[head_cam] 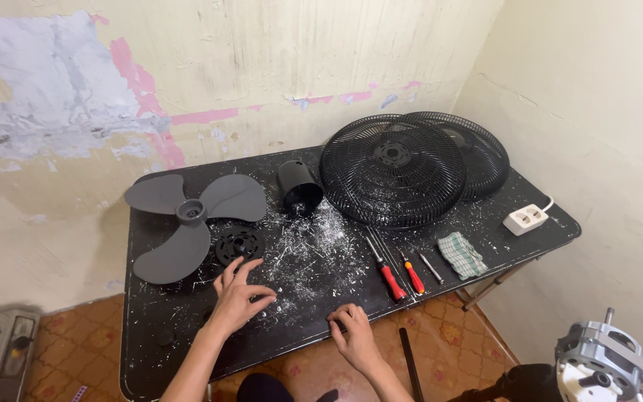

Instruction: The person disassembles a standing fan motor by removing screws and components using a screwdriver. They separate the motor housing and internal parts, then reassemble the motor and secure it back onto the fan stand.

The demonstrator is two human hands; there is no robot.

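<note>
Left hand (238, 296) lies flat on the black scratched tabletop (187, 350), fingers spread wide, gripping nothing; its fingertips sit just below the small round black slotted plastic disc (239, 245), close to touching. Tiny pale specks, possibly screws, lie on the surface just right of this hand – too small to tell.

Right hand (353, 333) rests near the table's front edge, fingers curled loosely downward, fingertips on the surface; no object visible in it.

The grey three-bladed plastic fan propeller (187, 223) lies flat just left of the disc. A black cylindrical plastic housing (298, 186) stands behind, open end partly visible; cannot tell whether anything is inside. Two round black wire fan grilles (396, 179) lean overlapping at the back right.

Judgement on handling – with small parts on a busy, white-flecked surface, slow fingertip sweeps and keeping found pieces grouped near the disc would help avoid losing them.

Also present: two red-handled screwdrivers (400, 277), a green checked folded cloth (461, 254), a white plastic socket block (526, 219), and a grey metal motor unit (600, 361) off the table at lower right.
</note>
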